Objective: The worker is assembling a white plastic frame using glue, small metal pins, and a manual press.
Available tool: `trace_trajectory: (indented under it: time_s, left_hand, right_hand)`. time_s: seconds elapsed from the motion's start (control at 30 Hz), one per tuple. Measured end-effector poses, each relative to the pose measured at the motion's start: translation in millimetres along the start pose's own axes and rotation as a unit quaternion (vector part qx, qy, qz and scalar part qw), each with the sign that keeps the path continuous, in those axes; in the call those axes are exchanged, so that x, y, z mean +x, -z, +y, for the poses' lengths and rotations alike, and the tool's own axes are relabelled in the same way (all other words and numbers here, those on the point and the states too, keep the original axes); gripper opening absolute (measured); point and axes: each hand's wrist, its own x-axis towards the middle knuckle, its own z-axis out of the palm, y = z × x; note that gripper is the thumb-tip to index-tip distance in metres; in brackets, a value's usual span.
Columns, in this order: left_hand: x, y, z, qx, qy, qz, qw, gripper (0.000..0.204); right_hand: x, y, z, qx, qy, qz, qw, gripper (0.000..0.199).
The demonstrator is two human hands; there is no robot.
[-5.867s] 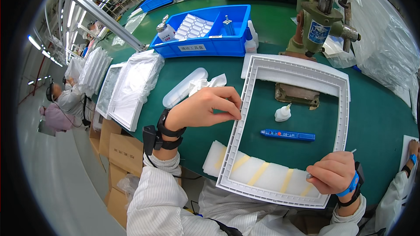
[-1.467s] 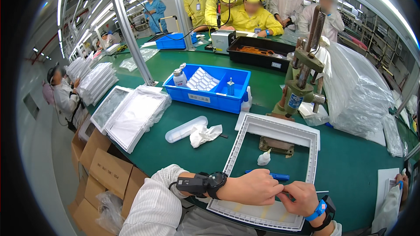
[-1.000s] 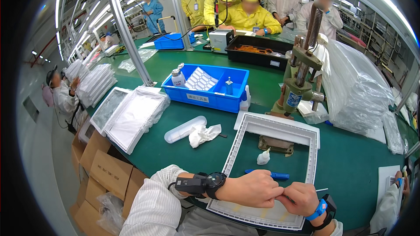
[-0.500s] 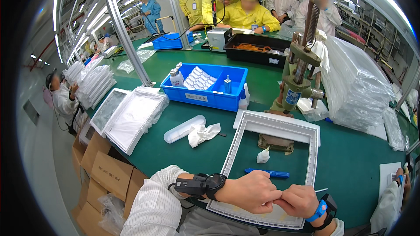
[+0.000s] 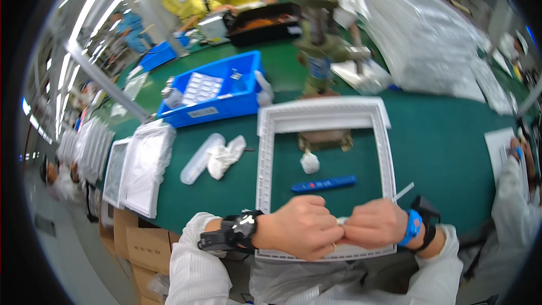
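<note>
A white rectangular plastic frame (image 5: 324, 114) lies flat on the green table. My left hand (image 5: 302, 227) and my right hand (image 5: 372, 224) sit side by side on its near edge, both with fingers closed, knuckles touching. What they pinch between them is hidden. A thin white strip (image 5: 404, 191) sticks up past my right hand. Inside the frame lie a blue pen-shaped tool (image 5: 324, 183), a small white crumpled wad (image 5: 309, 162) and a brown metal block (image 5: 326, 139).
A blue bin (image 5: 217, 93) with white cards stands at the back left. A clear tube (image 5: 201, 158) and white cloth (image 5: 224, 155) lie left of the frame. A green press (image 5: 319, 39) stands behind it. White trays (image 5: 144, 166) are stacked far left. People in yellow work across the table.
The view has tipped down and closer to the table. My hands stay together on the frame's near edge, shifted slightly toward its middle.
</note>
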Motion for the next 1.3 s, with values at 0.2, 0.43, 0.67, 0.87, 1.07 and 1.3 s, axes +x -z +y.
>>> trace_trajectory:
  time_s: [0.2, 0.43, 0.67, 0.87, 1.07, 1.3]
  left_hand:
    - [12, -2, -10, 0.019, 0.081, -0.024, 0.996, 0.015]
    - [7, -11, -5, 0.061, 0.142, -0.052, 0.987, 0.014]
    - [5, -13, -4, 0.052, 0.177, -0.065, 0.981, 0.013]
    - [5, -14, -6, 0.038, 0.174, -0.066, 0.982, 0.013]
    - [4, -15, -8, 0.007, 0.164, -0.069, 0.984, 0.014]
    - [4, -10, -13, -0.077, 0.157, -0.072, 0.982, 0.013]
  right_hand:
    - [-10, -5, 5, -0.040, -0.113, 0.061, 0.991, 0.019]
    - [-12, -10, 2, -0.054, -0.149, 0.057, 0.986, 0.019]
    - [-11, -13, 2, -0.064, -0.165, 0.058, 0.982, 0.023]
    - [-14, -14, 3, -0.081, -0.166, 0.047, 0.982, 0.024]
    - [-12, -14, 2, -0.070, -0.145, 0.071, 0.984, 0.022]
    - [-11, -10, 2, -0.059, -0.129, 0.063, 0.988, 0.022]
